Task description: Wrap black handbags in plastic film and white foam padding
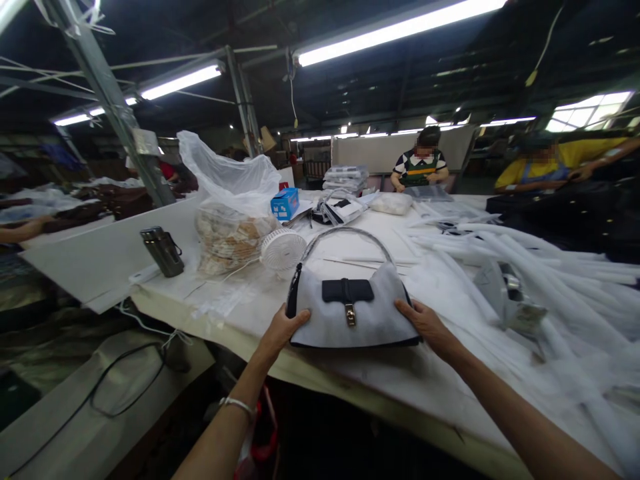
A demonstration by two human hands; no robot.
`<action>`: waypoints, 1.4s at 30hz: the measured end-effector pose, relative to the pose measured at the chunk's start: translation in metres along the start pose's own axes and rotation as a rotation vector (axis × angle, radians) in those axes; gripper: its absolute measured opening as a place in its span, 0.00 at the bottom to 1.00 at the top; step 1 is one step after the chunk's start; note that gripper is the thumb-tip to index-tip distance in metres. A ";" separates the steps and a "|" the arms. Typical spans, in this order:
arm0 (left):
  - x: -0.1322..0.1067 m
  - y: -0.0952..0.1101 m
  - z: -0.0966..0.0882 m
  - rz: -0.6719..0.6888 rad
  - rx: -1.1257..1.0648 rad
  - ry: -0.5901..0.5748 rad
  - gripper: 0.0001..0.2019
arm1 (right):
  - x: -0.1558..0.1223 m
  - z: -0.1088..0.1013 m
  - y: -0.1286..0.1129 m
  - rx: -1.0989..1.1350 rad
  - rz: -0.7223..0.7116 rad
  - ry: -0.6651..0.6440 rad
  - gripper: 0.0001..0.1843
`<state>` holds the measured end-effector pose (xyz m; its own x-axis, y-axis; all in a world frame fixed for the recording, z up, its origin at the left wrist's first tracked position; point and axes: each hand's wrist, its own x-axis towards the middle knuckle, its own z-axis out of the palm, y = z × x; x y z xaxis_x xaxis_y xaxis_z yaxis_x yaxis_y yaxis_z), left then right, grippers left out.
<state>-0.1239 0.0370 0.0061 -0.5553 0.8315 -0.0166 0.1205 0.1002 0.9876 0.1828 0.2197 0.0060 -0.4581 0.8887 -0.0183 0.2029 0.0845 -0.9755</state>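
Table (255, 293): spreading from near to far, serving as worktop. White tubes (530, 250): lying heaped right, presumably for ready reach. Handbag (361, 291): standing upright at the near edge, pale sheeting (381, 325) covering its front, likely against scuffs. Left hand (285, 327), right hand (425, 325): gripping its opposite ends, apparently for steadiness. Clasp (351, 315): facing near, showing uncovered.
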 end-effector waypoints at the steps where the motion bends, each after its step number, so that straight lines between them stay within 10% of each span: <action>1: -0.001 -0.001 0.000 0.015 0.002 0.008 0.40 | -0.001 0.000 0.002 0.005 -0.006 -0.002 0.28; 13: -0.014 -0.005 0.001 0.094 0.043 0.057 0.35 | -0.011 0.000 0.009 0.037 0.015 0.000 0.31; 42: 0.018 0.020 -0.003 -0.219 0.074 -0.122 0.35 | 0.006 0.003 -0.023 0.254 0.404 -0.123 0.28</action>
<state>-0.1343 0.0526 0.0261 -0.4720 0.8449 -0.2517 0.0707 0.3208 0.9445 0.1725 0.2216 0.0278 -0.4883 0.7668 -0.4167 0.1748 -0.3819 -0.9075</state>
